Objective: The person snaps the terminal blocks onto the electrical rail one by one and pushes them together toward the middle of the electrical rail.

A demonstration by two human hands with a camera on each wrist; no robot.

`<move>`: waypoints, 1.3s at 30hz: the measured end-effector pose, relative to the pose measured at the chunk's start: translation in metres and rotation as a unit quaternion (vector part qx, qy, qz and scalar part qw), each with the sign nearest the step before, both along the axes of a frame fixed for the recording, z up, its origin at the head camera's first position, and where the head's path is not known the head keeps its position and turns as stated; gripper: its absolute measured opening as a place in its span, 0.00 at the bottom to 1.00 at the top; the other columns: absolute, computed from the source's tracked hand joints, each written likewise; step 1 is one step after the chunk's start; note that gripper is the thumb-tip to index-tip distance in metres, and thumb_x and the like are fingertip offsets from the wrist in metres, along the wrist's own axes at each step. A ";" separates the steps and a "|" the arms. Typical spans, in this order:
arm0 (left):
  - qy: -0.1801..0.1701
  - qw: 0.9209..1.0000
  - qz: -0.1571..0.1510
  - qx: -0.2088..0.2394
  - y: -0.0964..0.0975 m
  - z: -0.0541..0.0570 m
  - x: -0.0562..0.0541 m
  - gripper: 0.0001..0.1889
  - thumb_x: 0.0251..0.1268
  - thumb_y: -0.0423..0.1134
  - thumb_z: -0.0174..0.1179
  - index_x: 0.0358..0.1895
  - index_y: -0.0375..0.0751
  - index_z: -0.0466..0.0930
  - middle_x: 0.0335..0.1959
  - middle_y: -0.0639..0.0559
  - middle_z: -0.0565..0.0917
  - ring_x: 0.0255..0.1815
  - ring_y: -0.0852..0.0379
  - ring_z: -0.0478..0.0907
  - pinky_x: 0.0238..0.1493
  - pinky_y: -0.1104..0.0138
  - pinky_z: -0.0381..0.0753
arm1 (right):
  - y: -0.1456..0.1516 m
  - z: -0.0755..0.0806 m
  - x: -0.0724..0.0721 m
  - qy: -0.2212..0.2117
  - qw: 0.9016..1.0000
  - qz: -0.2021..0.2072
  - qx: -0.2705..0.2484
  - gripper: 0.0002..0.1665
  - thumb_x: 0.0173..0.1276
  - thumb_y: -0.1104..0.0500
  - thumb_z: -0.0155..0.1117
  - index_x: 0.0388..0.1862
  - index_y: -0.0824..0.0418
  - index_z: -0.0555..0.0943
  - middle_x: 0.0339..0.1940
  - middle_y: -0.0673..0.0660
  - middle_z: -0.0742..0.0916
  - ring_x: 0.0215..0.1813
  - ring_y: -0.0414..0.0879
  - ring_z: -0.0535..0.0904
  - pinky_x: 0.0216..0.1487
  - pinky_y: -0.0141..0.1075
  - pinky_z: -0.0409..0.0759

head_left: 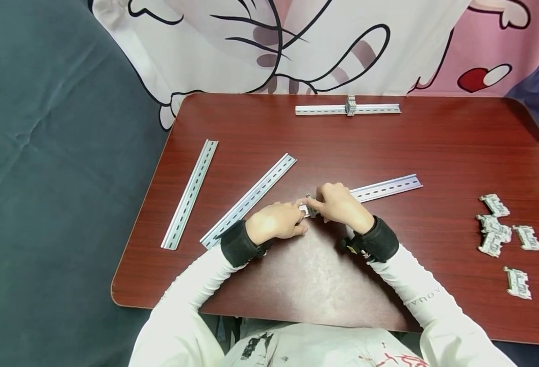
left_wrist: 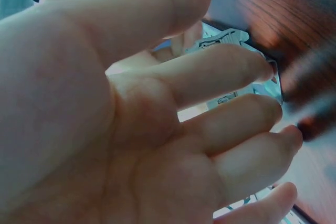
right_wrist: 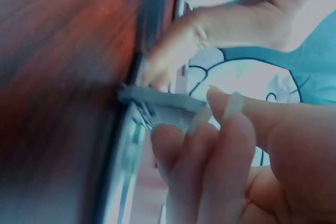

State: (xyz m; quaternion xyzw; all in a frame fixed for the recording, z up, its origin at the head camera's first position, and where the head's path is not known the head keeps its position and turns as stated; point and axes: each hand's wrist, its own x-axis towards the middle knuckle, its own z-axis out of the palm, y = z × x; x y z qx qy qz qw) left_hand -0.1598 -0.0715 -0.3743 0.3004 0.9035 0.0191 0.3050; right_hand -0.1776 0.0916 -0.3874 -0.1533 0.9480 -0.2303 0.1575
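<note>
My right hand pinches a small grey terminal block between thumb and fingers. The block stands across a slotted metal DIN rail, with its lower edge at the rail. My left hand is on the block's other side, its fingers mostly straight and reaching over the rail. In the right wrist view, the left fingertips touch down right beside the block. Both hands cover the rail's left part in the head view.
Two bare slotted rails, one slanted and one farther left, lie on the brown table. At the back lies another rail carrying a terminal block. Several loose terminal blocks lie at the right.
</note>
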 end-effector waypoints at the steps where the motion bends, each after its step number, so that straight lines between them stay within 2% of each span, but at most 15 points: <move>1: 0.002 1.000 -0.002 0.001 0.000 0.000 0.000 0.20 0.72 0.50 0.52 0.56 0.40 0.79 0.74 0.39 0.62 0.74 0.46 0.62 0.73 0.52 0.61 | 0.002 0.001 0.000 0.000 1.000 0.000 -0.001 0.28 0.68 0.43 0.61 0.13 0.58 0.76 0.06 0.50 0.79 0.13 0.42 0.76 0.23 0.35 0.71; 7: 0.012 1.000 -0.009 -0.001 -0.001 -0.001 0.000 0.20 0.72 0.50 0.52 0.56 0.40 0.78 0.73 0.37 0.63 0.73 0.46 0.64 0.72 0.52 0.63 | 0.007 0.010 -0.003 -0.018 1.000 0.004 0.000 0.26 0.69 0.43 0.59 0.17 0.59 0.78 0.08 0.50 0.80 0.15 0.41 0.77 0.25 0.34 0.72; 13: 0.012 1.000 -0.004 -0.006 0.000 0.002 0.000 0.23 0.73 0.50 0.51 0.61 0.40 0.75 0.74 0.39 0.61 0.75 0.47 0.61 0.73 0.52 0.61 | 0.003 0.014 -0.002 -0.038 0.999 0.017 0.004 0.20 0.66 0.48 0.63 0.19 0.59 0.81 0.10 0.49 0.82 0.16 0.39 0.78 0.30 0.36 0.76; 19: 0.022 1.000 -0.005 -0.013 0.002 0.004 -0.001 0.20 0.72 0.51 0.52 0.56 0.40 0.78 0.73 0.40 0.64 0.73 0.47 0.65 0.72 0.53 0.63 | -0.001 0.015 -0.002 -0.041 0.999 0.015 0.012 0.12 0.63 0.56 0.65 0.21 0.58 0.81 0.12 0.48 0.84 0.16 0.37 0.80 0.38 0.41 0.81; 22: 0.020 1.000 -0.002 -0.015 0.003 0.003 -0.001 0.21 0.72 0.51 0.52 0.58 0.40 0.77 0.74 0.40 0.63 0.73 0.47 0.64 0.72 0.53 0.62 | 0.001 0.016 -0.002 -0.034 0.999 0.012 0.013 0.13 0.64 0.55 0.64 0.21 0.58 0.82 0.11 0.47 0.83 0.16 0.37 0.79 0.40 0.43 0.81; 25: 0.022 1.000 -0.001 -0.011 0.003 0.003 0.000 0.22 0.72 0.51 0.52 0.59 0.40 0.77 0.74 0.40 0.63 0.74 0.48 0.63 0.72 0.53 0.62 | 0.010 0.021 -0.004 -0.029 1.000 0.002 0.010 0.15 0.67 0.52 0.61 0.25 0.60 0.83 0.12 0.48 0.84 0.17 0.38 0.80 0.43 0.47 0.80; 29: 0.021 1.000 0.005 -0.005 0.001 0.003 0.001 0.19 0.72 0.51 0.52 0.53 0.41 0.79 0.74 0.39 0.63 0.74 0.47 0.63 0.73 0.53 0.62 | 0.045 0.028 -0.011 -0.002 1.000 -0.025 0.010 0.18 0.70 0.50 0.58 0.31 0.64 0.82 0.15 0.51 0.84 0.19 0.41 0.79 0.37 0.45 0.79; 31: 0.019 1.000 0.007 -0.004 0.000 0.003 0.001 0.18 0.72 0.51 0.52 0.51 0.41 0.79 0.74 0.39 0.62 0.74 0.47 0.62 0.73 0.53 0.61 | 0.071 0.030 -0.013 0.012 0.999 -0.047 0.012 0.20 0.71 0.49 0.57 0.32 0.65 0.82 0.16 0.51 0.84 0.21 0.43 0.79 0.32 0.42 0.76; 34: 0.017 1.000 0.005 -0.008 0.000 0.002 0.002 0.18 0.72 0.51 0.52 0.50 0.40 0.79 0.74 0.39 0.62 0.74 0.48 0.62 0.73 0.53 0.61 | 0.118 0.029 -0.013 0.020 0.995 -0.095 0.021 0.23 0.72 0.48 0.56 0.33 0.68 0.83 0.16 0.52 0.84 0.25 0.46 0.80 0.31 0.42 0.74; 37: 0.018 1.000 0.001 -0.009 0.001 0.001 0.003 0.18 0.72 0.51 0.52 0.50 0.41 0.80 0.74 0.40 0.63 0.73 0.48 0.64 0.72 0.52 0.62 | 0.171 0.027 -0.008 0.017 0.987 -0.155 0.044 0.26 0.71 0.47 0.56 0.34 0.71 0.84 0.17 0.55 0.84 0.30 0.53 0.80 0.30 0.42 0.72; 39: 0.019 1.000 -0.001 -0.009 0.001 0.001 0.004 0.18 0.73 0.51 0.51 0.50 0.41 0.80 0.74 0.40 0.63 0.73 0.48 0.65 0.72 0.53 0.62 | 0.206 0.026 0.001 0.006 0.976 -0.211 0.063 0.26 0.68 0.48 0.59 0.39 0.74 0.83 0.23 0.66 0.86 0.33 0.62 0.80 0.27 0.43 0.73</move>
